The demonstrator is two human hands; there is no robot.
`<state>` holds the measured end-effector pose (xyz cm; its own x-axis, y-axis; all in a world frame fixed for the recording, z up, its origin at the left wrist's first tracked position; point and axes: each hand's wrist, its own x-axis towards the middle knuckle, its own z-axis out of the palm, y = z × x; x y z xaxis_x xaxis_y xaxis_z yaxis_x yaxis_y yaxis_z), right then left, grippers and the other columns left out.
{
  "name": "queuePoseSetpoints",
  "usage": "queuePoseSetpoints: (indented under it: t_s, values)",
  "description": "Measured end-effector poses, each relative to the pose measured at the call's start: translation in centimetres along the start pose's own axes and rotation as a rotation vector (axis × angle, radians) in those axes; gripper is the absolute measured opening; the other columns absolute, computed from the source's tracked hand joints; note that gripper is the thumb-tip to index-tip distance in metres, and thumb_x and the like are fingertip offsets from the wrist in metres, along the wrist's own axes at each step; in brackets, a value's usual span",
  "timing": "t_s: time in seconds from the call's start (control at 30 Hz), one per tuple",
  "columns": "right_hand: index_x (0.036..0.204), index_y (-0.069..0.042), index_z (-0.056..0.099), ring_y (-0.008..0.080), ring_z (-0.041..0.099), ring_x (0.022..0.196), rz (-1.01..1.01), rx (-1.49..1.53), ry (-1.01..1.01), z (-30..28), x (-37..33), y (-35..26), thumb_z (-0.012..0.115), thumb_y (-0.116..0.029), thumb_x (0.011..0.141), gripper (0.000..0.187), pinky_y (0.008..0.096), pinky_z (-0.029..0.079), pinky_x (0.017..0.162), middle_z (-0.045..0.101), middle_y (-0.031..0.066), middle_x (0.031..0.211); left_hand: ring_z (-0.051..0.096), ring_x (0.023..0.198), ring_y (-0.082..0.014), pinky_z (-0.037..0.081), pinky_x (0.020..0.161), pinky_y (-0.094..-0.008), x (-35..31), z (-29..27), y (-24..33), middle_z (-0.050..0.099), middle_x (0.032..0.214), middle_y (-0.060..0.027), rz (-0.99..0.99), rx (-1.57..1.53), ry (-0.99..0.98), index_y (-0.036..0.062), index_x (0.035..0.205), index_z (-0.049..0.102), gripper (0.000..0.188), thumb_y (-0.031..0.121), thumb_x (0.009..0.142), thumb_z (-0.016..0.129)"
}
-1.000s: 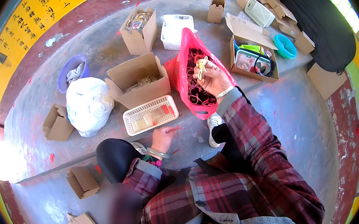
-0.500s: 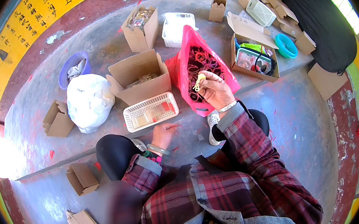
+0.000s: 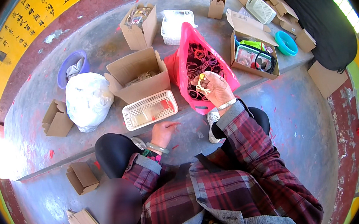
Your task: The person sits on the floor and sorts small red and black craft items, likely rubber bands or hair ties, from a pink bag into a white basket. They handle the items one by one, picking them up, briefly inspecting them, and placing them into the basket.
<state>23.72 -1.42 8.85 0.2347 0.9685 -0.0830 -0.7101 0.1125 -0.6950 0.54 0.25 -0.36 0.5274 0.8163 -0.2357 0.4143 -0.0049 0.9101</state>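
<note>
My right hand (image 3: 217,90) is over the near side of a bright pink plastic bag (image 3: 234,81), palm turned up and fingers curled. Held by its fingers is a pale yellow looped band (image 3: 203,84), which looks like a hair tie. Inside the open bag lie many dark red and pink looped bands (image 3: 200,59). My left hand (image 3: 162,134) hovers below the white perforated basket (image 3: 130,126), fingers closed with the fingertips pointing right. Anything in its pinch is too small to make out. The basket contains flat clear and red pieces.
Behind the basket stands an open cardboard box (image 3: 142,89); a stuffed white plastic bag (image 3: 89,103) is left of it. A purple basin (image 3: 62,74) sits farther back. On the right are a box of mixed items (image 3: 256,71) and a turquoise basin (image 3: 285,44). A ledge crosses before my knees.
My right hand has turned its palm further upward and its fingers have shifted around the yellow band. My left hand has hardly moved.
</note>
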Motion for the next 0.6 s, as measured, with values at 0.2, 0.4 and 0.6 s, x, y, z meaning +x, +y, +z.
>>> queuePoseSetpoints:
  t_s: [0.2,0.4,0.6]
  values:
    - [0.078,-0.006,0.059,0.0158,0.058,0.055,0.129,-0.189,0.143,-2.3,1.4,0.1,0.062,-0.025,0.08,0.02,0.0285,0.045,0.049,0.06,0.0059,0.069,0.061,0.065,-0.0115,0.047,0.062,-0.0245,-0.1,-0.1,0.2,0.066,0.072,-0.008,-0.02,-0.041,-0.017,0.0049,0.09,0.069,0.019,0.01,0.078,0.055]
    - [0.073,-0.003,0.06,0.0149,0.054,0.046,0.354,-1.005,0.334,-5.4,5.5,0.8,0.061,-0.022,0.076,0.019,0.0261,0.036,0.037,0.059,0.0064,0.062,0.06,0.064,-0.0095,0.046,0.061,-0.0239,0.0,-0.2,-0.1,0.067,0.073,-0.0085,0.01,-0.029,-0.024,0.0047,0.09,0.068,0.018,0.01,0.077,0.057]
    - [0.079,-0.003,0.065,0.0185,0.061,0.061,-0.006,-0.133,0.53,-6.2,10.0,1.8,0.058,-0.019,0.077,0.017,0.0302,0.049,0.059,0.06,0.0094,0.062,0.058,0.065,-0.0092,0.046,0.061,-0.0214,0.0,-0.2,-0.4,0.065,0.075,-0.0049,-0.012,-0.003,-0.019,-0.0026,0.091,0.066,0.017,0.008,0.079,0.061]
